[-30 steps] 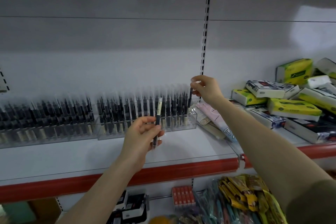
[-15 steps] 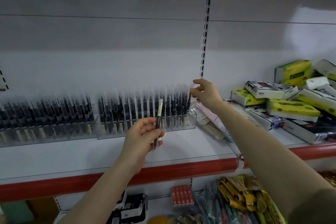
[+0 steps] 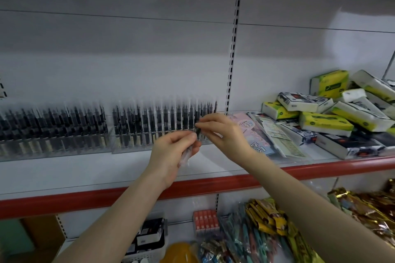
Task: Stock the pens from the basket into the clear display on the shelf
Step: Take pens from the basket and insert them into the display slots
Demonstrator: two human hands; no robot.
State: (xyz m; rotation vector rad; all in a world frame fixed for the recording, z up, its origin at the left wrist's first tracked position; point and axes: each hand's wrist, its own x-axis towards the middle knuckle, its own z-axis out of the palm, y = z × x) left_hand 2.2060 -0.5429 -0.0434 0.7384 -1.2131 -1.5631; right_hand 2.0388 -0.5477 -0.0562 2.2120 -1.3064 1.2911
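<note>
The right hand (image 3: 222, 132) has come back from the display (image 3: 162, 134) and now pinches the tip of the pen (image 3: 189, 147) gripped by the left hand (image 3: 173, 151); next insertion is likely.

Black pens (image 3: 162, 119) with pale cream bands low down fill the clear display (image 3: 119, 148). The shelf (image 3: 85, 168) is white with a red front edge (image 3: 64, 200). At three o'clock, tissue packs (image 3: 324, 121) show yellow-green on white; a pink packet (image 3: 252, 132) lies beside.
</note>
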